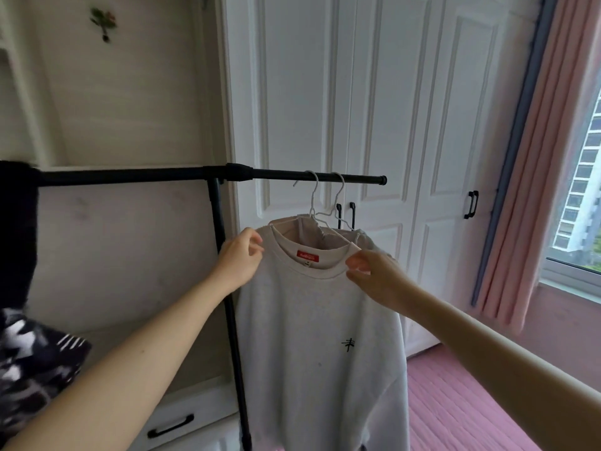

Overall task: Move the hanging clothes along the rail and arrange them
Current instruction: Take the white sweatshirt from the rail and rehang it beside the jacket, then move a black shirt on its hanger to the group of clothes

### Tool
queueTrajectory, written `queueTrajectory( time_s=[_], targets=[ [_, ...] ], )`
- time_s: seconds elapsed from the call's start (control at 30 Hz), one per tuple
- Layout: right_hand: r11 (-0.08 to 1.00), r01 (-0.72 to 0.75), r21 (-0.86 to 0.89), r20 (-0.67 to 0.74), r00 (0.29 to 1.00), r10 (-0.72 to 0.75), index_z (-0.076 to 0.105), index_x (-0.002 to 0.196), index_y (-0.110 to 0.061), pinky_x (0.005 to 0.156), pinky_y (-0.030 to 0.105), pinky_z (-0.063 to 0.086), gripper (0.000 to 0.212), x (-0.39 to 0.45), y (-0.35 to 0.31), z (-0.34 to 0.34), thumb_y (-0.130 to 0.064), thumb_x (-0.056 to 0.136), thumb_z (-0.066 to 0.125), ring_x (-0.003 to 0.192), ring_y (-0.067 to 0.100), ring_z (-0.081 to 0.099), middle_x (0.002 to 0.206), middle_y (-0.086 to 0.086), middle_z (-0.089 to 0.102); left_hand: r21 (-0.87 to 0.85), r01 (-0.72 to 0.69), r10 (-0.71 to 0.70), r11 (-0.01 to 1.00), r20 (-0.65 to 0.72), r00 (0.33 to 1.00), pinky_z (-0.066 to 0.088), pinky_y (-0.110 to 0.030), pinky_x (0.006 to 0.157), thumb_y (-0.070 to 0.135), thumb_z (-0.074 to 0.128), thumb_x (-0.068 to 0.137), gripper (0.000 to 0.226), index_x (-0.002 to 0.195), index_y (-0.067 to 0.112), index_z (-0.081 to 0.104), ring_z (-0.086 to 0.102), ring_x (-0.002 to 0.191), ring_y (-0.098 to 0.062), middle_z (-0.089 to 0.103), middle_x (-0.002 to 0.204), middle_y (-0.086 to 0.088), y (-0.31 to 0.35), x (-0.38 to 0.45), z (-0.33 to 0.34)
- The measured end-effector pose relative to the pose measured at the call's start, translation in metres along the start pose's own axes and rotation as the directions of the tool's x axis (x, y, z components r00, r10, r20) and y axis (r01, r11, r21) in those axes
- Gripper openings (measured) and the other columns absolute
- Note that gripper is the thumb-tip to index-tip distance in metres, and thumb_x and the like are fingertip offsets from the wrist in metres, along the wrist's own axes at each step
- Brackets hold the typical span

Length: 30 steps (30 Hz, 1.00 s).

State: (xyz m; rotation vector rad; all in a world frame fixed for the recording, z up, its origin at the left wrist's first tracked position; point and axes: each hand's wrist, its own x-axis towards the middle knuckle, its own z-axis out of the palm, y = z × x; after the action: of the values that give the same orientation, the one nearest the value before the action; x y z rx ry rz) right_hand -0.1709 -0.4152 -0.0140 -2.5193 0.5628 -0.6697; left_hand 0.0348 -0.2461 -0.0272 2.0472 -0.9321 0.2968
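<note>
Sweatshirt on rail: I pinch its shoulders with left hand and right hand; red neck label unreadable.

I see big white closet doors in front of me. Black handles are on them. Right of the doors hangs a pink curtain, then a window. Below the doors is a pink floor. Left of the doors is a flower sticker.

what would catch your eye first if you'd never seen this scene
The pale grey sweatshirt in the centre, hanging from a white hanger near the right end of the black rail. The left hand and right hand pinch its shoulders either side of the collar. Pink curtains frame the window at far right.
</note>
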Motion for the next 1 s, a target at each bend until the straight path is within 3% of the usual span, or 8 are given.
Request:
queueTrajectory(
  time_s=[0.1, 0.2, 0.3, 0.47, 0.53, 0.63, 0.77, 1.0],
  targets=[
    [1.000, 0.007, 0.015, 0.070, 0.998, -0.008, 0.065, 0.114, -0.020, 0.096, 0.022, 0.042, 0.025, -0.027, -0.015, 0.014, -0.025, 0.091, 0.056, 0.111, 0.012, 0.059, 0.113, -0.006, 0.068, -0.064, 0.012, -0.013, 0.998, -0.006, 1.000, 0.051, -0.028, 0.069, 0.006, 0.049, 0.090, 0.014, 0.097, 0.017, 0.054, 0.066, 0.085, -0.019, 0.071, 0.091, -0.002, 0.005, -0.044, -0.019],
    [0.998, 0.026, 0.055, 0.190, 0.981, -0.036, 0.064, 0.117, -0.017, 0.090, 0.022, 0.048, 0.027, -0.050, -0.043, 0.032, -0.024, 0.092, 0.056, 0.110, 0.016, 0.062, 0.113, -0.002, 0.069, -0.053, 0.015, -0.016, 0.998, -0.006, 1.000, 0.052, -0.031, 0.073, 0.005, 0.051, 0.088, 0.015, 0.097, 0.017, 0.054, 0.066, 0.081, -0.019, 0.071, 0.084, 0.001, 0.005, -0.091, -0.046],
    [0.995, 0.055, 0.085, 0.283, 0.956, -0.077, 0.065, 0.114, -0.016, 0.066, 0.019, 0.048, 0.025, -0.065, -0.076, 0.048, -0.021, 0.092, 0.055, 0.096, 0.016, 0.062, 0.101, -0.001, 0.067, 0.038, 0.004, -0.003, 0.999, -0.023, 1.000, 0.050, -0.028, 0.073, 0.011, 0.053, 0.089, 0.015, 0.097, 0.023, 0.055, 0.065, 0.078, -0.009, 0.071, 0.080, 0.007, 0.003, -0.123, -0.077],
    [0.971, 0.157, 0.179, 0.327, 0.922, -0.209, 0.065, 0.111, -0.015, 0.064, 0.021, 0.046, 0.023, -0.071, -0.141, 0.069, -0.017, 0.094, 0.049, 0.090, 0.017, 0.060, 0.094, -0.004, 0.063, 0.157, 0.030, -0.010, 0.987, -0.127, 0.992, 0.046, -0.022, 0.065, 0.018, 0.052, 0.091, 0.015, 0.102, 0.029, 0.054, 0.062, 0.078, -0.004, 0.069, 0.083, 0.014, -0.008, -0.159, -0.149],
    [0.956, 0.213, 0.202, 0.327, 0.905, -0.271, 0.065, 0.107, -0.017, 0.063, 0.018, 0.042, 0.023, -0.071, -0.164, 0.076, -0.016, 0.094, 0.046, 0.086, 0.014, 0.056, 0.090, -0.006, 0.061, 0.188, 0.037, -0.004, 0.981, -0.174, 0.985, 0.047, -0.020, 0.067, 0.020, 0.051, 0.093, 0.015, 0.106, 0.028, 0.055, 0.062, 0.080, -0.003, 0.069, 0.086, 0.014, -0.014, -0.169, -0.178],
    [0.926, 0.289, 0.243, 0.300, 0.886, -0.355, 0.065, 0.107, -0.017, 0.075, 0.018, 0.041, 0.021, -0.069, -0.207, 0.086, -0.016, 0.094, 0.048, 0.098, 0.016, 0.060, 0.099, -0.003, 0.064, 0.183, 0.055, 0.000, 0.982, -0.289, 0.957, 0.051, -0.019, 0.070, 0.018, 0.051, 0.094, 0.014, 0.106, 0.023, 0.057, 0.064, 0.083, -0.002, 0.070, 0.087, 0.011, -0.026, -0.177, -0.225],
    [0.887, 0.361, 0.287, 0.238, 0.870, -0.431, 0.067, 0.110, -0.018, 0.078, 0.019, 0.040, 0.022, -0.054, -0.267, 0.092, -0.019, 0.094, 0.052, 0.104, 0.019, 0.062, 0.109, 0.002, 0.069, 0.184, 0.062, 0.020, 0.981, -0.413, 0.910, 0.048, -0.010, 0.071, 0.015, 0.054, 0.094, 0.013, 0.104, 0.020, 0.060, 0.065, 0.085, -0.001, 0.070, 0.086, 0.009, -0.043, -0.176, -0.283],
    [0.821, 0.442, 0.362, 0.092, 0.859, -0.504, 0.070, 0.093, -0.022, 0.074, 0.022, 0.043, 0.023, -0.005, -0.384, 0.108, -0.025, 0.094, 0.047, 0.101, 0.015, 0.062, 0.101, -0.003, 0.072, 0.312, 0.068, 0.096, 0.948, -0.483, 0.870, 0.049, -0.027, 0.093, 0.016, 0.058, 0.092, 0.013, 0.103, 0.019, 0.064, 0.062, 0.095, -0.008, 0.066, 0.096, 0.007, -0.096, -0.146, -0.393]
  ],
)
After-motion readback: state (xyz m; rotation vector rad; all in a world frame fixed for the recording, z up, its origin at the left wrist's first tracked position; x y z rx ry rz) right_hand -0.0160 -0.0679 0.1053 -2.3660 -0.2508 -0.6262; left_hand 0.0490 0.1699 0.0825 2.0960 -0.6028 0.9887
